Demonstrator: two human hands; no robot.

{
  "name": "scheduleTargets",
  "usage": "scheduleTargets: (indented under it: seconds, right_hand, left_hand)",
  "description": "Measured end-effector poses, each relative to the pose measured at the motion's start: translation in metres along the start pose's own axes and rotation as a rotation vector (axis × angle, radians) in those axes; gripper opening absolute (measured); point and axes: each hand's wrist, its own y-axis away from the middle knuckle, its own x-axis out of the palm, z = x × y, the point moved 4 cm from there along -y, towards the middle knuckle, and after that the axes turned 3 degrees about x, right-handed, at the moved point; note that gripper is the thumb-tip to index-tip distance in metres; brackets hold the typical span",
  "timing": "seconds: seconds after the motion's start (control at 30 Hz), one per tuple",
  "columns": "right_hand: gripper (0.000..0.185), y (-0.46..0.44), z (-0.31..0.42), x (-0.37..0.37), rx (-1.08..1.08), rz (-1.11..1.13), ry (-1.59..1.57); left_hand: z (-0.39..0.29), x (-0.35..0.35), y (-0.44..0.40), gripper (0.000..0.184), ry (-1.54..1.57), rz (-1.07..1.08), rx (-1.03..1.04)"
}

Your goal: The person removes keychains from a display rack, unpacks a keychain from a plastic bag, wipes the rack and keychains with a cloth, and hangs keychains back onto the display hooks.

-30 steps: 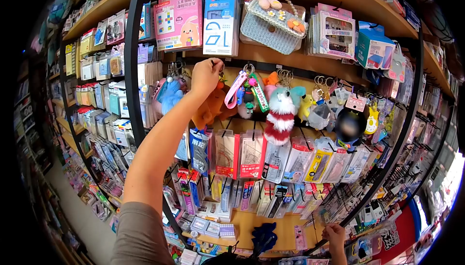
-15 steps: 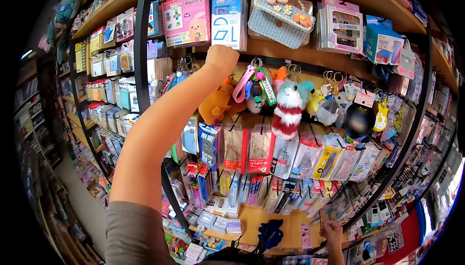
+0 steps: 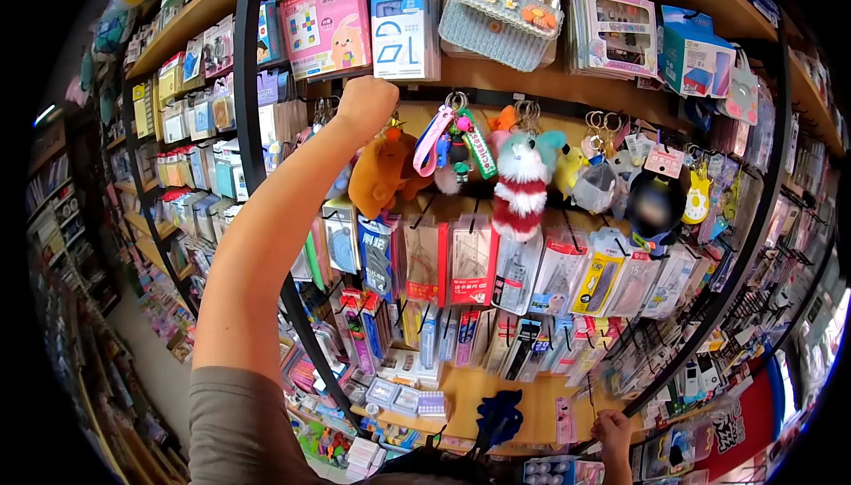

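My left hand (image 3: pixel 368 105) is raised at the end of an outstretched arm, its fingers curled closed. It is just below a blue-and-white boxed ruler set (image 3: pixel 399 37) and above a brown plush keychain (image 3: pixel 381 175). The fingertips face away, so what they hold, if anything, is hidden. To the right hang a pink-and-green strap keychain (image 3: pixel 456 144) and a red-and-white plush keychain (image 3: pixel 519 192). Low at the right, my right hand (image 3: pixel 612 429) has bent, closed fingers near a pink packet (image 3: pixel 565 418). I cannot make out anything in it.
A pink boxed set (image 3: pixel 326 24) and a knitted grey-blue bag (image 3: pixel 503 28) hang along the top row. Packaged stationery (image 3: pixel 472 259) hangs on hooks below. A black shelf post (image 3: pixel 251 86) stands left of my arm. A dark blue item (image 3: pixel 498 418) lies on the lower wooden shelf (image 3: pixel 461 387).
My left hand has moved left along the row of keychains, still closed. The view has shifted slightly, so the shelf goods appear further left. My right hand stays low and closed.
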Motion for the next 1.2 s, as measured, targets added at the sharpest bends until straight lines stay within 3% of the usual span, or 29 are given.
scheduleTargets:
  seconds: [0.07, 0.17, 0.27, 0.4, 0.53, 0.57, 0.67, 0.73, 0.87, 1.0, 1.07, 1.2]
  right_hand:
    - [0.008, 0.000, 0.000, 0.002, -0.006, 0.022, -0.006]
    - [0.009, 0.000, -0.005, 0.006, -0.012, 0.059, -0.030]
    - [0.009, 0.001, -0.008, 0.007, -0.007, 0.087, -0.044]
    - [0.008, 0.001, -0.011, 0.006, 0.042, 0.073, -0.056]
    - [0.009, 0.002, -0.016, 0.000, 0.059, 0.042, -0.067]
    - [0.009, 0.001, -0.019, -0.002, 0.047, 0.053, -0.080]
    - [0.009, -0.001, -0.033, -0.011, 0.025, 0.076, -0.126]
    - [0.009, -0.003, -0.041, -0.020, 0.029, 0.087, -0.138]
    - [0.008, -0.006, -0.054, -0.033, 0.066, 0.029, -0.142]
    - [0.009, -0.010, -0.069, -0.042, 0.077, 0.027, -0.161]
    - [0.010, -0.018, -0.089, -0.050, 0.041, 0.047, -0.087]
    - [0.018, -0.029, -0.114, -0.062, 0.012, 0.066, 0.137]
  left_hand:
    - [-0.001, 0.003, 0.000, 0.010, 0.014, 0.005, -0.008]
    - [-0.009, -0.016, 0.010, 0.010, -0.099, -0.147, 0.017]
    - [-0.018, -0.037, 0.015, 0.008, -0.019, -0.355, 0.060]
    - [-0.039, -0.061, 0.010, 0.009, 0.531, -0.530, 0.058]
    - [-0.050, -0.063, 0.001, 0.013, 0.695, -0.516, -0.001]
    - [-0.048, -0.055, -0.001, 0.021, 0.845, -0.392, -0.094]
    - [-0.044, -0.026, -0.011, 0.026, 1.332, -0.246, -0.184]
    - [-0.044, -0.010, -0.018, 0.028, 1.500, -0.152, -0.223]
    - [-0.050, 0.001, -0.030, 0.032, 1.524, -0.128, -0.271]
    - [-0.062, 0.006, -0.036, 0.026, 1.517, 0.060, -0.405]
    - [-0.067, 0.008, -0.040, 0.024, 1.619, -0.002, -0.391]
    - [-0.065, -0.005, -0.038, 0.028, 1.503, -0.110, -0.359]
